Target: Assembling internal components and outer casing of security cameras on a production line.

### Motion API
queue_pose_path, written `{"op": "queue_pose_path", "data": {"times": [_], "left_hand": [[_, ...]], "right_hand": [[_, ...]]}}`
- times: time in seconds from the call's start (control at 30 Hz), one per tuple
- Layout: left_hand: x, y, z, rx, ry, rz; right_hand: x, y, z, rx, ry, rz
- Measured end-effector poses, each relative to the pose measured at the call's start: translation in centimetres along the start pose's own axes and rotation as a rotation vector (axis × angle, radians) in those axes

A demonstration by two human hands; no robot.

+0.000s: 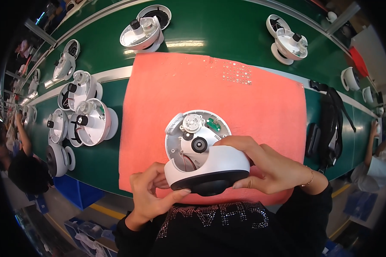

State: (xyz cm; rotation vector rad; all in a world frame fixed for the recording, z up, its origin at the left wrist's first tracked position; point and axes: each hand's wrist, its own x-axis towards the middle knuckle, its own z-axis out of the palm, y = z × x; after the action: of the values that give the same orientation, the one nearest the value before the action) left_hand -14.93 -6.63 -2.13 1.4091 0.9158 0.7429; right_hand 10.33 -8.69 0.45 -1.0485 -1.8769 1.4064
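Over by the near edge of the worktop (103, 165), left fingers (176, 197) and right fingers (240, 143) are gripping the white-and-black cover (208, 179), which is looking light, stiff, slick and scratchable, its sides likely offering the safest hold.

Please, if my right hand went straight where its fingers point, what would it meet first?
The white cover, which your right hand is touching; past it, probably the open white housing, though depth is unclear.

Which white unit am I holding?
The open one over the pink mat, its cover between your left hand and right hand; the others are around the mat.
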Motion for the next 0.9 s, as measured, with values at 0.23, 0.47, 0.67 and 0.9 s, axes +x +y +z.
{"op": "queue_pose_path", "data": {"times": [0.23, 0.47, 0.67, 0.9], "left_hand": [[0.5, 0.5, 0.0, -0.172, 0.023, -0.126], [2.8, -1.2, -2.9, -0.571, 0.014, -0.479], [3.4, -1.1, -2.5, -0.639, 0.036, -0.551], [3.3, -1.3, -2.9, -0.659, 0.046, -0.533]], "right_hand": [[0.4, -0.7, -0.8, 0.269, -0.019, 0.262], [0.8, 8.6, -11.2, 0.761, 0.868, 0.057], [-5.4, 20.1, -23.6, 1.204, 1.312, -0.069], [-6.9, 18.6, -21.7, 1.133, 1.283, -0.124]]}}
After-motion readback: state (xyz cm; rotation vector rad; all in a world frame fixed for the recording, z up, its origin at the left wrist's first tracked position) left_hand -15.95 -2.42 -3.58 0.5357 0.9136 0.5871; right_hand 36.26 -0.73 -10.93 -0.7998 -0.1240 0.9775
